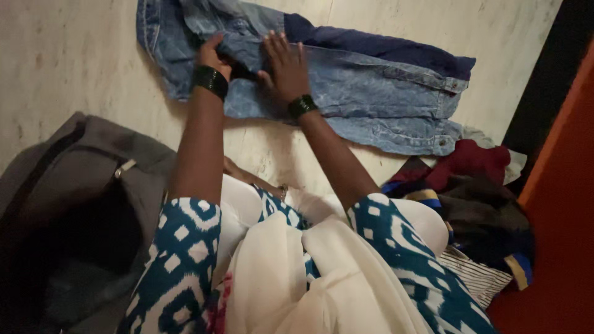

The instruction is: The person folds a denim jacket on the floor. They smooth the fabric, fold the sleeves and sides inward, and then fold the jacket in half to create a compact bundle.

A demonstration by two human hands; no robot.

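A blue denim jacket [371, 93] lies spread on the pale floor, its cuffed sleeves pointing right. My left hand [212, 57] pinches a fold of the denim near the jacket's left part, fingers curled on the cloth. Just beside it, my right hand [286, 67] rests flat on the jacket with fingers spread, pressing the fabric down. Both wrists wear black bands. My patterned blue and white sleeves and a white cloth fill the bottom of the view.
An open grey bag [80, 204] with a dark inside lies at the left. A heap of clothes [476, 192], dark red, black and striped, sits at the right. An orange-red surface [557, 235] borders the far right.
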